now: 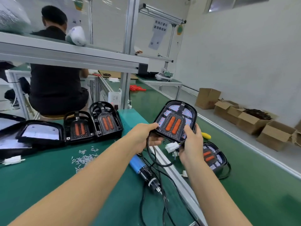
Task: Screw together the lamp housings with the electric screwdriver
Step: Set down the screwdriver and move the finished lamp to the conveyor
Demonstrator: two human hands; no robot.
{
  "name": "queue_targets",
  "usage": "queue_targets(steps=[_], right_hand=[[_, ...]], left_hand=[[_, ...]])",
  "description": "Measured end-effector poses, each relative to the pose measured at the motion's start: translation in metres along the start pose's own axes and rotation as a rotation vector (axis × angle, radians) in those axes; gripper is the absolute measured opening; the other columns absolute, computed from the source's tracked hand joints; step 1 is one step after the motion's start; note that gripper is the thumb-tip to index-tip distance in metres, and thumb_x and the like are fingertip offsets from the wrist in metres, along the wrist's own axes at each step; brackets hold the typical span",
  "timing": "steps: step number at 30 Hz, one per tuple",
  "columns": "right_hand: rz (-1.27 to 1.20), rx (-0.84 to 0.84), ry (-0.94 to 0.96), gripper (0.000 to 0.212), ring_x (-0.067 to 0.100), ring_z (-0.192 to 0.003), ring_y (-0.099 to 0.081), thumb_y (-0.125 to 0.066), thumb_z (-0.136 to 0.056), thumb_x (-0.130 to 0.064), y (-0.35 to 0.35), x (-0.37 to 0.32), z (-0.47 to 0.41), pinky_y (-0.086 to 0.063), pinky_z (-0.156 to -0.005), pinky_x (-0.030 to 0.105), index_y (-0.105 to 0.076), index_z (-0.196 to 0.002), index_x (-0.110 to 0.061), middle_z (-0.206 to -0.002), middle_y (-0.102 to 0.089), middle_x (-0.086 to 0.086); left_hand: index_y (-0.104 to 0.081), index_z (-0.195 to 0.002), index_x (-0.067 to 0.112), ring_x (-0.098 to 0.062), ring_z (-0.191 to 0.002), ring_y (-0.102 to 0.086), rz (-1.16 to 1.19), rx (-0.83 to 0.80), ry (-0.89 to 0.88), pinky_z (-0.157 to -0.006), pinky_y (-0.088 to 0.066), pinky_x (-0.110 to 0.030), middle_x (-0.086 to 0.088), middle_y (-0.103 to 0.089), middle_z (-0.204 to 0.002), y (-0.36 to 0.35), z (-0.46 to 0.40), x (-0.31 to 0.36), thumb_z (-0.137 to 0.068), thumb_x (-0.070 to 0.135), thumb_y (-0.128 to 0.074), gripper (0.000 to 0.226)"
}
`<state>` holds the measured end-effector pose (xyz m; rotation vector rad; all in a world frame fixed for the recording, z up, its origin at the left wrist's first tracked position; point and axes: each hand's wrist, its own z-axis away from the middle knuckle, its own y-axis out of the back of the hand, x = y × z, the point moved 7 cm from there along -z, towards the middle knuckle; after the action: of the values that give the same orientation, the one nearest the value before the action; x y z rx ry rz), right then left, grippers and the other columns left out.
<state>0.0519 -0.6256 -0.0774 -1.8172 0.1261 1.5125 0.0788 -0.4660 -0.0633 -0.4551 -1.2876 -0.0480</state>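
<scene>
Centre-right of frame: I'm holding up a black plastic lamp housing w/ two orange lens bars (175, 122) above the green bench mat (48, 176). My left hand (145, 137) is gripping its lower-left edge, fingers curled under; my right hand (191, 144) is clamping its lower-right corner, thumb on the face. A white plug connector (171, 147) is dangling just below the housing, between both hands. The blue-and-black electric screwdriver (143, 170) is lying on the mat at lower centre, untouched, cable looping round it. A scatter of small silver screws (84, 158) is sitting left of centre. Three more black housings (76, 126) are lining up at mid-left; another finished one (211, 156) is resting lower right, partly behind my right hand. Upper left: a seated person in a black shirt (55, 75), back turned.
</scene>
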Motion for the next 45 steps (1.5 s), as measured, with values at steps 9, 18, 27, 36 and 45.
queue_targets(steps=[9, 18, 27, 36, 45], right_hand=[[0.154, 0.268, -0.097, 0.048, 0.033, -0.108, -0.059, -0.042, -0.102, -0.019, 0.041, 0.024, -0.077, -0.049, -0.093, 0.049, -0.03, -0.149, -0.019, -0.127, -0.056, 0.011], [0.359, 0.391, -0.096, 0.035, 0.028, -0.083, -0.043, -0.038, -0.104, -0.018, 0.06, 0.031, -0.109, -0.036, -0.077, 0.038, -0.03, -0.138, -0.014, -0.105, -0.044, 0.006], [0.754, 0.317, -0.101, 0.014, 0.021, -0.097, -0.036, -0.046, -0.098, -0.009, 0.062, 0.027, -0.129, -0.032, -0.082, 0.031, -0.044, -0.112, -0.01, -0.109, -0.034, 0.009], [1.448, 0.185, -0.155, 0.043, 0.036, -0.127, -0.045, -0.037, -0.103, -0.028, 0.047, 0.009, -0.125, -0.038, -0.107, 0.041, -0.049, -0.134, -0.001, -0.14, -0.048, 0.02], [1.721, 0.037, 0.146, 0.039, 0.034, -0.117, -0.05, -0.027, -0.101, -0.027, 0.021, 0.001, -0.113, -0.02, -0.112, 0.052, -0.061, -0.109, -0.01, -0.119, -0.06, 0.014]], left_hand=[[-0.041, -0.076, 0.019, -0.01, -0.078, -0.046, -0.131, -0.08, 0.028, -0.069, -0.038, -0.02, 0.006, -0.043, -0.081, -0.031, -0.029, -0.035, -0.089, -0.017, -0.041, 0.038], [-0.018, -0.151, 0.014, -0.018, -0.143, -0.023, -0.434, -0.151, 0.04, -0.11, -0.021, -0.032, -0.005, -0.026, -0.155, -0.025, -0.034, -0.066, -0.086, -0.019, -0.035, 0.075], [-0.013, -0.152, 0.027, -0.025, -0.142, -0.026, -0.722, -0.122, -0.073, -0.1, -0.04, -0.023, 0.006, -0.015, -0.159, -0.023, -0.028, -0.065, -0.089, -0.007, -0.027, 0.073], [-0.007, -0.153, 0.02, -0.009, -0.146, -0.001, -0.93, -0.138, -0.189, -0.112, -0.003, -0.019, 0.007, 0.002, -0.16, -0.022, -0.019, -0.062, -0.09, -0.007, -0.023, 0.071], [-0.013, -0.152, 0.021, -0.018, -0.143, -0.024, -1.007, -0.127, -0.173, -0.112, -0.027, -0.033, 0.005, -0.008, -0.16, -0.015, -0.008, -0.05, -0.091, -0.005, -0.023, 0.067]])
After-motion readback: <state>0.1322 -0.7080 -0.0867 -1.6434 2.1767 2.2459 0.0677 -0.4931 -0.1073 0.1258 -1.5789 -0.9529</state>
